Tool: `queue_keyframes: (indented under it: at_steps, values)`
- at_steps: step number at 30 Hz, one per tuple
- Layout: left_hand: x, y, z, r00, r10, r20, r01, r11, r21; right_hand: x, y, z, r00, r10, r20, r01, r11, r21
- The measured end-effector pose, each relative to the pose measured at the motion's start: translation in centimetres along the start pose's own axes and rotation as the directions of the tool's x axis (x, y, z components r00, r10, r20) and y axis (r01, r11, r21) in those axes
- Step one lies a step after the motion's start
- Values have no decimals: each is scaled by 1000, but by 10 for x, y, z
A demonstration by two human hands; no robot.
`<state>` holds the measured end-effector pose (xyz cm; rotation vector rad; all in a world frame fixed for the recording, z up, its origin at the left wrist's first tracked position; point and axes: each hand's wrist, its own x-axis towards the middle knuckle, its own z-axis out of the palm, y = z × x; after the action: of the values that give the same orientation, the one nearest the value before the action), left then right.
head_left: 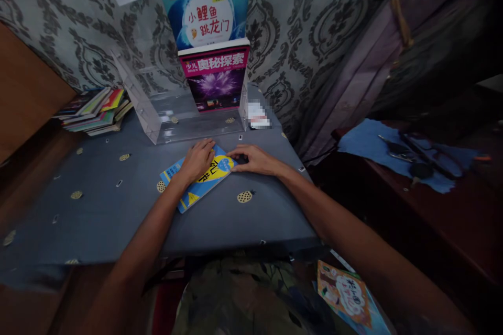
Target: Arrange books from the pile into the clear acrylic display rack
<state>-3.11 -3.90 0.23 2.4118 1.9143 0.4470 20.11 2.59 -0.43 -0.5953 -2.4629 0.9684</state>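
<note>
Blue book (208,179) was seen on tabletop (129,209) before clear stand (145,114). Left hand (198,160) was laid flat on it, grip unclosed; right hand (255,159) was placed at its corner, grip closure not determinable.

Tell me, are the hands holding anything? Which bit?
The blue book lies under the left hand; the right hand touches its right corner. I can't tell whether it's gripped.
</note>
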Motion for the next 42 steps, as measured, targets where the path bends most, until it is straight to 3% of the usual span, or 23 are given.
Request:
queue_keyframes:
  at_steps: [7, 14, 21, 30, 35, 42]
  values:
    - [-10, 17, -14, 996, 15, 90, -20, 998, 56, 0, 6, 2, 1000, -2, -7, 3, 999, 42]
    - [-14, 24, -16, 995, 15, 101, -21, 998, 62, 0, 6, 2, 1000, -4, -1, 4, 998, 67]
    - [-24, 29, -20, 987, 78, 142, -74, 997, -38, -1, 5, 0, 1000, -3, -2, 3, 997, 77]
    - [-31, 29, -18, 988, 106, 114, -103, 994, -34, 0, 0, 2, 999, 6, -31, -4, 997, 78]
    - [-54, 37, -23, 982, 173, 75, -171, 985, -32, -1, -3, 2, 999, 10, -51, -7, 998, 63]
    - [-79, 47, -16, 992, 119, 49, -118, 993, -14, 0, -3, 5, 997, 24, -74, -22, 999, 26]
